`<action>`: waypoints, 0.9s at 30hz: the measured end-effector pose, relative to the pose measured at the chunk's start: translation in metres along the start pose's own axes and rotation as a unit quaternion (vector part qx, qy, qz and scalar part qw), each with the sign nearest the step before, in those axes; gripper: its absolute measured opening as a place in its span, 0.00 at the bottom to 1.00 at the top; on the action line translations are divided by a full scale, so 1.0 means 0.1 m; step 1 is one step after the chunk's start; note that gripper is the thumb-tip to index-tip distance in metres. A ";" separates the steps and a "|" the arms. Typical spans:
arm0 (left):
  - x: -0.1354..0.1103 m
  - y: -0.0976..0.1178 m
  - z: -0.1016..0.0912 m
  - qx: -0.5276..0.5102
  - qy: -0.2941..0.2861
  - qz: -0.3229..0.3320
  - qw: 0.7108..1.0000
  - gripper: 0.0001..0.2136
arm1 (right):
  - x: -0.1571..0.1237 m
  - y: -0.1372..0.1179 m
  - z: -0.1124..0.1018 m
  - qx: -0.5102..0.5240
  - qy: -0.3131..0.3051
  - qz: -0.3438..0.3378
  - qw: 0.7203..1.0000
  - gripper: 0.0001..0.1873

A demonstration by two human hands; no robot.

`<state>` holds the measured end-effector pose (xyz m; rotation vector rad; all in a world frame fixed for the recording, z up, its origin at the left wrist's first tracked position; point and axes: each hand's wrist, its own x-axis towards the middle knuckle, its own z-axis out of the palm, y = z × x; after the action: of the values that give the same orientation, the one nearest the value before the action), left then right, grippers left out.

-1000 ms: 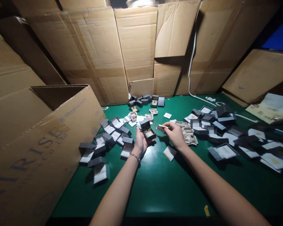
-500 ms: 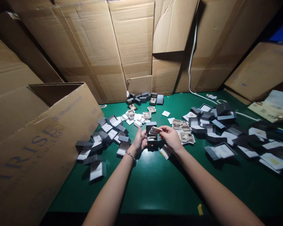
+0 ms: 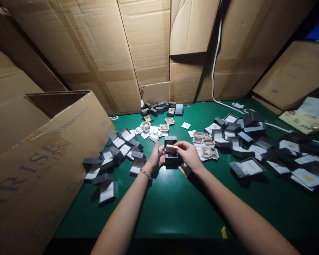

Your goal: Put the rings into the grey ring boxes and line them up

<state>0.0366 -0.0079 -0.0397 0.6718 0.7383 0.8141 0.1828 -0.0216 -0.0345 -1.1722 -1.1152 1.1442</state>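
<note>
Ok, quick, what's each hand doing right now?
Left hand: closed around an open grey jewellery box.
Right hand: pinching a small pale insert over the box.

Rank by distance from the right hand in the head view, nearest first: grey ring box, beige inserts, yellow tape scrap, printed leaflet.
From the right hand:
1. Grey ring box, at its fingertips, to the left.
2. Beige inserts, just right.
3. Yellow tape scrap, lower right, near the table edge.
4. Printed leaflet, far right.
</note>
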 end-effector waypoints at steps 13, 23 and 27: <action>-0.03 -0.02 0.01 0.048 -0.006 0.030 0.998 0.13 | -0.02 0.00 -0.04 -0.164 -0.008 -0.049 0.985 0.09; 0.02 -0.09 0.04 0.111 0.050 0.091 0.988 0.12 | -0.05 -0.04 -0.05 -0.264 -0.012 -0.164 0.951 0.08; 0.04 -0.09 0.10 0.125 0.080 0.108 0.983 0.14 | -0.04 -0.03 -0.06 -0.281 -0.031 -0.161 0.946 0.08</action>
<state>0.0492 -0.0117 -0.0419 0.9323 0.9336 0.9917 0.1888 -0.0261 -0.0318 -1.3167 -1.6811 0.6237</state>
